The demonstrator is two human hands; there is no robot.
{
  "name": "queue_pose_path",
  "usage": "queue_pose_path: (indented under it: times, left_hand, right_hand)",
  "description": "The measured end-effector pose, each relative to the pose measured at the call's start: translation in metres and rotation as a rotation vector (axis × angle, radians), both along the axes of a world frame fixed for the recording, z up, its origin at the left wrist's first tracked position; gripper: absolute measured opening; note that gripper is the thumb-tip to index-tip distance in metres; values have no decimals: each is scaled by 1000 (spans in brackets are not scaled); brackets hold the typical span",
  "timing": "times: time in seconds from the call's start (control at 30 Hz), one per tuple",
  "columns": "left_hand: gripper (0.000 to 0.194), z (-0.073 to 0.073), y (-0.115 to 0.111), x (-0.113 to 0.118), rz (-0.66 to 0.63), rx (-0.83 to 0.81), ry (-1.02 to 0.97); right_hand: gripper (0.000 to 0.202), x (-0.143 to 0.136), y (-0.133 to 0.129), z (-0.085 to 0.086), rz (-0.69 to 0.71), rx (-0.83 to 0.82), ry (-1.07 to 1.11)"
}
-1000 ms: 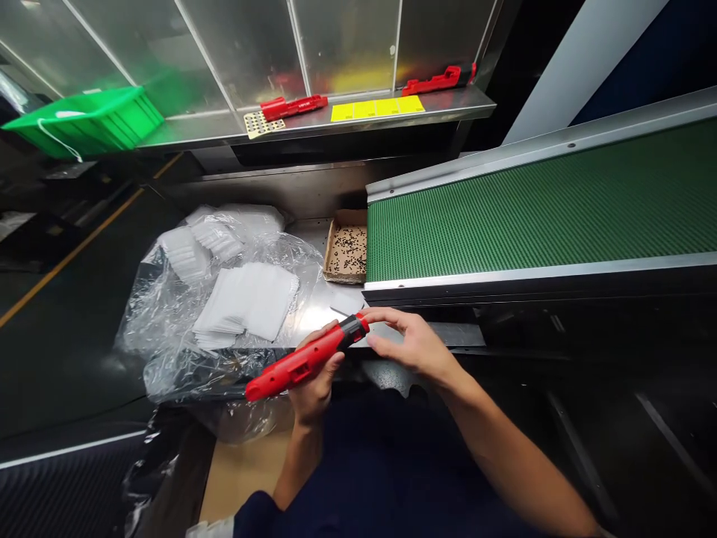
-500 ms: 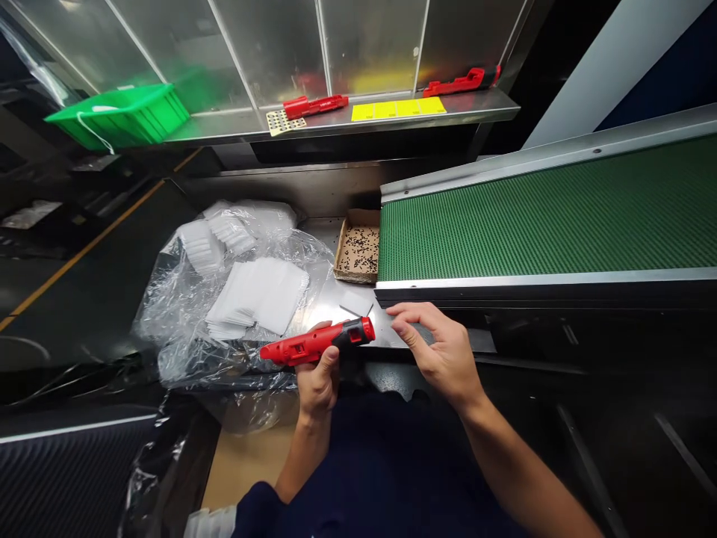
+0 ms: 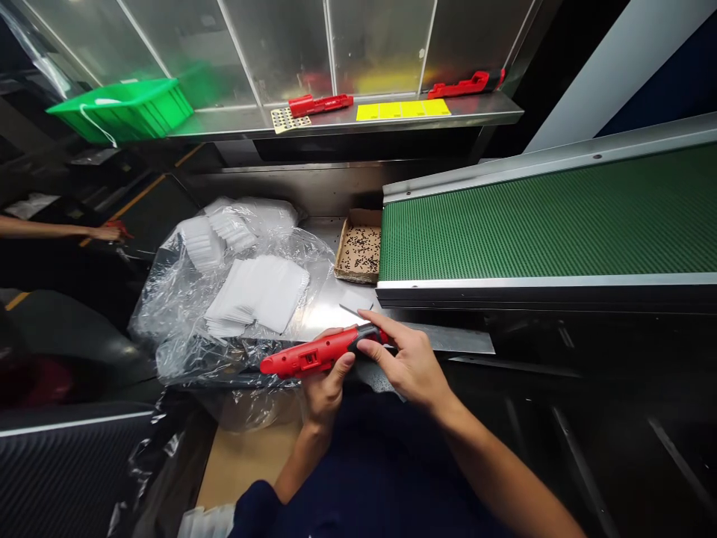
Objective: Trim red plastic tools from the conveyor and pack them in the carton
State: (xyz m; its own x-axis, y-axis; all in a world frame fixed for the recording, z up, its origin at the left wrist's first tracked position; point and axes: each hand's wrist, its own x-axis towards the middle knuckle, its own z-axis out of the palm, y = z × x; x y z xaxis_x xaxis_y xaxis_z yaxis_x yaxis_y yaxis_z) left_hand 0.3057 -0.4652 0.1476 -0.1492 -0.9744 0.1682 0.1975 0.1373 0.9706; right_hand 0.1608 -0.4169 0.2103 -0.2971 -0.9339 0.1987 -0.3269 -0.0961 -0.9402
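Note:
A red and black plastic tool housing point(image 3: 291, 359) lies across my two hands, long and slim with a small rectangular opening in its side. My left hand point(image 3: 325, 392) is closed around its middle from below, thumb along the near side. At the black right end, my right hand point(image 3: 413, 366) grips with thumb in front and fingers over the top, hiding most of that end. Just beyond the housing lies a stack of white foam sheets point(image 3: 263, 291) on crumpled clear plastic film point(image 3: 168, 314).
A cardboard tray point(image 3: 358, 250) of small black pieces touches the green conveyor belt point(image 3: 538, 224). On the back shelf point(image 3: 224, 123) are a green bin point(image 3: 134, 112), red housings point(image 3: 322, 104), and a yellow label sheet point(image 3: 403, 110). A co-worker's arm point(image 3: 50, 228) reaches in from the left.
My right hand has moved left and closed on the black end of the housing. The housing's right end sits slightly lower. A co-worker's arm has appeared at the left.

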Motion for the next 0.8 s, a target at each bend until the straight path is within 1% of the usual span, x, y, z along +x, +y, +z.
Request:
queue_pose_path:
  times: [0.1, 0.23, 0.3, 0.37, 0.47, 0.53, 0.6, 0.73, 0.8]
  left_hand:
    - [36, -1, 0, 5, -1, -91, -103]
    - [33, 3, -3, 9, 4, -93, -139]
    - [34, 7, -4, 8, 4, -91, -139]
    - [34, 11, -5, 6, -20, -84, -137]
    - [34, 18, -6, 3, -130, -70, -136]
    - [35, 22, -7, 2, -186, -70, -134]
    - [35, 24, -8, 2, -194, -72, -129]
    - [35, 21, -11, 3, -205, -41, -132]
    - [39, 17, -12, 4, -164, 3, -122]
  right_hand:
    - [39, -2, 0, 0, 59, 21, -78]
    - [40, -15, 1, -6, 178, 74, -229]
    - [39, -20, 0, -8, 211, 87, -274]
    - [41, -20, -1, -9, 201, 118, -318]
    - [44, -16, -5, -9, 94, 184, -364]
    - [42, -13, -8, -11, 53, 208, -362]
    - [41, -13, -9, -13, 61, 210, -377]
    - [51, -16, -11, -20, 122, 241, -555]
    - [56, -18, -10, -22, 137, 278, -593]
